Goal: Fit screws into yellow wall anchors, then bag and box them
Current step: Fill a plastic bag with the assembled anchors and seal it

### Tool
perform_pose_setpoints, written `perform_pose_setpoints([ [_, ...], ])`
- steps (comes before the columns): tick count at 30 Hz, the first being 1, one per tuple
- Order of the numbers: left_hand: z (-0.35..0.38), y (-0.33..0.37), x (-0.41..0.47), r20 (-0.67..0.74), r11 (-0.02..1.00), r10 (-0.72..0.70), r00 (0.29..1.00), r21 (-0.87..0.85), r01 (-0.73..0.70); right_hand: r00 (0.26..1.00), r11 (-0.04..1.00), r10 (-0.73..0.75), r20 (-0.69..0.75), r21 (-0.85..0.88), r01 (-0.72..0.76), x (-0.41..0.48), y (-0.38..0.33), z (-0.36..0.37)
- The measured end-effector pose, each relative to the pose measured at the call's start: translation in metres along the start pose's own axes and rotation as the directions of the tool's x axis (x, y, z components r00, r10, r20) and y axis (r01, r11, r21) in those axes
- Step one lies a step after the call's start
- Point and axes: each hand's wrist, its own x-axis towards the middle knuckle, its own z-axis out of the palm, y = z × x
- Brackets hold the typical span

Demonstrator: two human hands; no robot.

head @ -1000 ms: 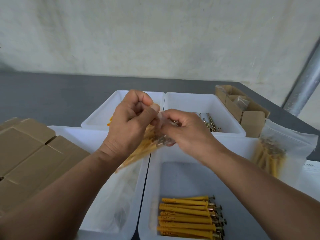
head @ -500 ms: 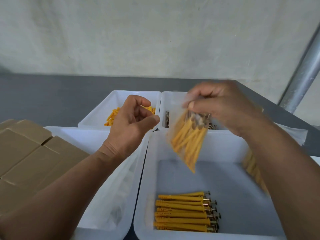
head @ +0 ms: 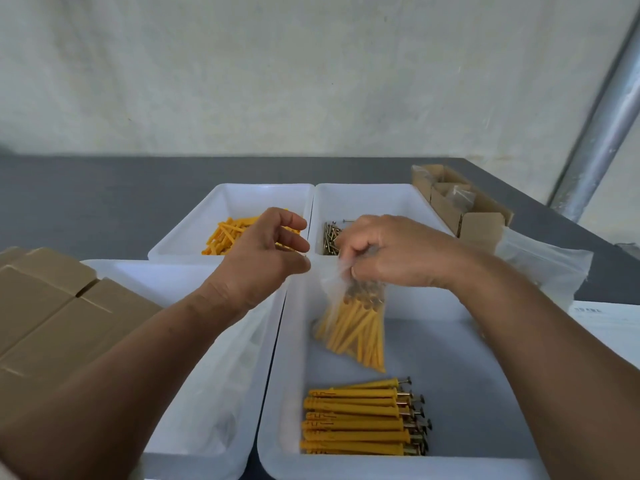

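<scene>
Presently pinches top of filled bag (head: 356, 327) with right hand (head: 398, 254), fingers curled on the plastic; lets it hang over middle of near-right bin (head: 467, 375). Holds left hand (head: 263, 251) just beside bag top, fingers loosely curled, gripping nothing. Found fitted anchors (head: 356, 420) stacked at near end of same bin. Found loose anchors (head: 225, 233) in far-left bin (head: 242, 195), screws (head: 330, 237) in far-right bin (head: 374, 199), both at middle of table (head: 104, 195). Found closed boxes (head: 52, 317) at left table edge, open boxes (head: 460, 202) toward far right corner.

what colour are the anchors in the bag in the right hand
Yellow: the anchors show through the clear bag, best in the head view.
</scene>
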Motion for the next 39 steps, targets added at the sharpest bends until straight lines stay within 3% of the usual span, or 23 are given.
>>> perform_pose_setpoints([
  [2,0.000,0.003,0.001,0.059,0.998,-0.037,0.998,0.056,0.034,0.999,0.998,0.034,-0.007,-0.044,-0.034,0.002,0.001,0.002],
  [7,-0.007,0.018,0.006,0.283,0.967,-0.160,0.946,0.239,0.092,0.970,0.997,0.068,-0.232,0.062,-0.055,0.005,0.005,-0.004],
  [10,-0.007,0.028,0.012,0.313,0.924,-0.233,0.921,0.366,0.110,0.997,0.996,0.059,-0.048,-0.064,-0.062,0.006,0.005,-0.002],
  [12,-0.003,0.032,0.018,0.309,0.908,-0.253,0.917,0.403,0.114,0.997,0.989,0.075,-0.013,-0.129,-0.076,0.008,0.006,0.003],
  [17,0.009,0.026,0.026,0.337,0.910,-0.283,0.898,0.392,0.139,0.947,0.990,0.131,-0.293,0.091,-0.109,0.013,0.013,0.000],
  [20,0.017,0.016,0.022,0.412,0.942,-0.245,0.878,0.315,0.116,0.898,0.943,0.198,-0.392,0.326,-0.066,0.014,0.015,-0.005],
  [24,0.028,0.011,0.017,0.478,0.992,-0.068,0.875,0.128,0.007,0.900,0.816,0.214,-0.380,0.576,0.049,0.014,0.012,-0.011],
  [29,0.044,0.011,0.010,0.422,0.986,0.164,0.891,-0.079,-0.144,0.887,0.802,0.156,-0.434,0.580,0.142,0.016,0.007,-0.004],
  [34,0.042,0.007,0.010,0.328,0.947,0.101,0.939,-0.322,0.011,0.885,0.732,0.196,-0.423,0.663,0.154,0.019,0.014,-0.009],
  [39,0.037,0.006,0.013,0.264,0.840,-0.013,0.964,-0.520,0.154,0.937,0.740,0.244,-0.248,0.672,-0.015,0.015,0.015,-0.010],
])
